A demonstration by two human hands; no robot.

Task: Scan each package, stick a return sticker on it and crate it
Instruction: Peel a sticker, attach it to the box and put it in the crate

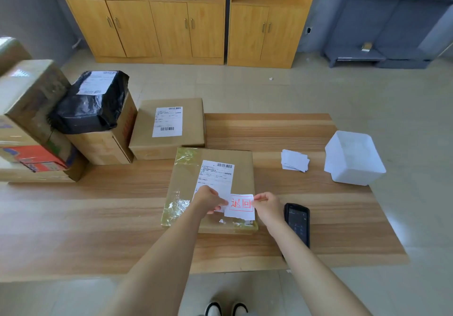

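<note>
Holding a white sticker (pixel 241 206) printed with red characters in a red frame, the person pinches its left edge with the left hand (pixel 208 196) and its right edge with the right hand (pixel 267 204), fingers and thumb of each closed on the paper. The sticker sits low over the near right part of a flat cardboard box (pixel 242 173), just below the box's white shipping label (pixel 217 173); whether it already touches the cardboard cannot be told. The box lies on a wooden table (pixel 98 217), with shiny clear tape along its left and near edges.

A black handheld scanner (pixel 297 220) lies flat on the table just to the right of the right wrist. Further back on the right is a small loose pile of white stickers (pixel 294 160), and beside it, at the table's right edge, a white plastic tub (pixel 353 168).

Behind the box and to the left, touching its far corner, is a second cardboard box (pixel 144 129) with a barcode label on top. Left of that, a package in black plastic (pixel 90 104), also labelled, rests on another carton (pixel 103 146), next to larger stacked cartons (pixel 31 100). Wooden cupboards (pixel 171 26) stand along the far wall.
</note>
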